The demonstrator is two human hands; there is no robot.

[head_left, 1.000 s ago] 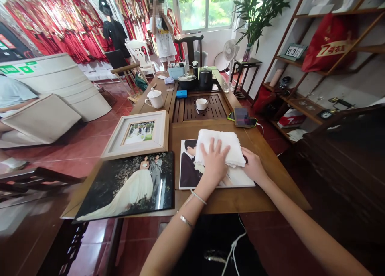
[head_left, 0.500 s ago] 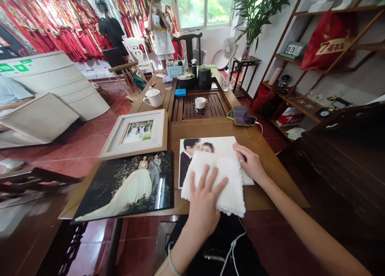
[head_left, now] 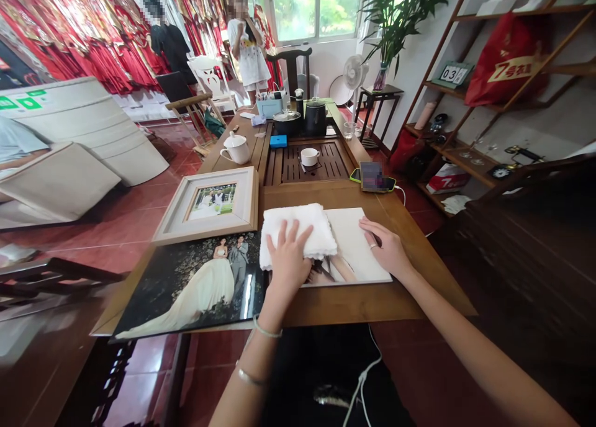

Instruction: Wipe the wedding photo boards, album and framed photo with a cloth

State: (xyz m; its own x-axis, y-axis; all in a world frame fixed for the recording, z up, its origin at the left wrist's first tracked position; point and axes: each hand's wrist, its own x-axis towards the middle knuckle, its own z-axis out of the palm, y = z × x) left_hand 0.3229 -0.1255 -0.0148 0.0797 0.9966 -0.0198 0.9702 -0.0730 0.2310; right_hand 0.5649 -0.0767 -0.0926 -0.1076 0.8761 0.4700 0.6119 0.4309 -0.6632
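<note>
My left hand (head_left: 289, 253) lies flat with fingers spread on a folded white cloth (head_left: 314, 222), pressing it onto the left part of a photo panel (head_left: 351, 241). The cloth has scalloped edges and covers most of the picture; a bit of the printed image shows below it. At the panel's right edge rests my right hand (head_left: 388, 248), fingers stretched out over the border, a ring on one of them. Just left of the panel is a glossy dark wedding photo (head_left: 205, 284), and behind that a light wooden picture frame (head_left: 174, 219).
On the wooden table (head_left: 433, 290) stand a white lidded teapot (head_left: 236, 149), a slatted tea tray (head_left: 291, 163) with a white cup (head_left: 310, 157), and a phone (head_left: 372, 177). Two people are at the back. Shelves (head_left: 465, 160) line the right side.
My left hand and the cloth have moved up and left across the panel, baring its lower right part and covering the heads at upper left. The right hand keeps its place.
</note>
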